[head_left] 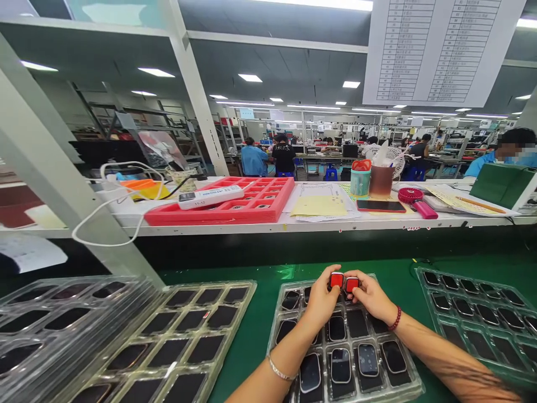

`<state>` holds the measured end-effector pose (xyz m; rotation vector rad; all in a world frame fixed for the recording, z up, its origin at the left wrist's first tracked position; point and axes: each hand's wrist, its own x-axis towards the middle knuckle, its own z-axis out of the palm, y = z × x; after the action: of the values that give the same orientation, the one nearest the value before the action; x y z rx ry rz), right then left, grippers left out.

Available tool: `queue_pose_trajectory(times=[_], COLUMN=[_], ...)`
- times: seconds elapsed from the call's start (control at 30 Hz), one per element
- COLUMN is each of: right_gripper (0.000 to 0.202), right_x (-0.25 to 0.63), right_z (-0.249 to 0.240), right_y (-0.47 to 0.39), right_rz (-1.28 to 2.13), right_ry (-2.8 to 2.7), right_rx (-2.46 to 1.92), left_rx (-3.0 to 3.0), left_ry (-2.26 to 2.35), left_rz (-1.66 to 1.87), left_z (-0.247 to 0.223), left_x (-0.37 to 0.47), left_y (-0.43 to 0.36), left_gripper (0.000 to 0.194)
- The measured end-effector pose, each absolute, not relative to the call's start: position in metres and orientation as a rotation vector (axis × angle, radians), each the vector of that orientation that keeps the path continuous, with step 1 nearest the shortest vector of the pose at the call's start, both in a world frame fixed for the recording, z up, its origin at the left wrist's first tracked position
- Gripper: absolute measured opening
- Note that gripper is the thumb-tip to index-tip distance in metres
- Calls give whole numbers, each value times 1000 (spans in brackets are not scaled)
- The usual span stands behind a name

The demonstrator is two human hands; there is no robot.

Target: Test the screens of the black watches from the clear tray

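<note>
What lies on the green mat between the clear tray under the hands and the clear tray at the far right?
Nothing: the head view shows bare green mat between the middle tray and the right tray.

Layout of the bench. A compartmented tray [293, 291] lies at centre on the mat [260, 330], with small screen units [368, 359] in its pockets; both hands, the left hand [321, 302] and the right hand [371, 296], rest over its far end, each holding a small block [336, 280] side by side; a second tray [180, 336] lies to the left; a third tray [474, 308] lies to the right; behind them a raised shelf [293, 226] carries a moulded tray [235, 204], papers [321, 204], a phone [381, 206] and two cups [371, 179].
</note>
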<state>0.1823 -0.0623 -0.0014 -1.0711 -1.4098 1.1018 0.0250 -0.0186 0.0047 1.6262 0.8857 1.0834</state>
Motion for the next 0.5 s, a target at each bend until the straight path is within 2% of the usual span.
queue_pose_trajectory(times=[0.5], right_gripper=[38], right_x=[185], right_z=[-2], right_y=[-65], right_rz=[1113], right_ry=[-1422], right_rx=[-1103], left_rx=[1623], left_ry=[898], left_rz=[1047], left_z=[5], left_x=[27], left_y=[-22], left_gripper=[62])
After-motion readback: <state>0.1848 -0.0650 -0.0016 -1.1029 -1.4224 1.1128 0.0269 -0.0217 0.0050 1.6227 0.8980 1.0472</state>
